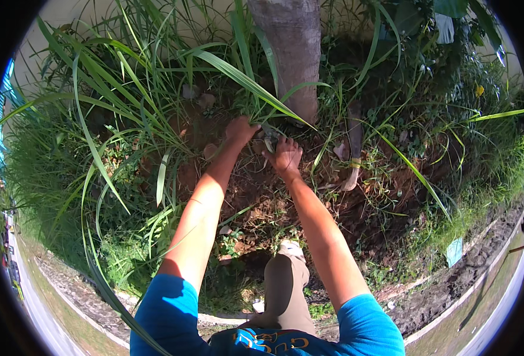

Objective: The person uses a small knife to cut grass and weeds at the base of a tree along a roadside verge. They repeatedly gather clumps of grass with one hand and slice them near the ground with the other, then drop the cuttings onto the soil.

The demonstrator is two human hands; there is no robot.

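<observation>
My left hand (241, 130) reaches to a tuft of long-bladed grass (254, 104) left of the tree trunk's base. Its fingers look curled near the stems, but whether they grip any is hidden. Just to the right, my right hand (287, 153) rests low over the reddish soil (253, 178), fingers bent, near a small greyish clump (268, 135); what lies under the fingers cannot be seen. Right of both hands a machete-like tool lies on the ground, its dark blade (355, 133) towards the trunk and its pale handle (351, 179) towards me, with a yellow band between.
The tree trunk (295, 58) rises beyond my hands in front of a pale wall (208, 26). Long grass blades (110, 89) arch in from the left. Stones (206, 100) lie in the soil. A curb (448, 318) and a road edge curve round the bank behind.
</observation>
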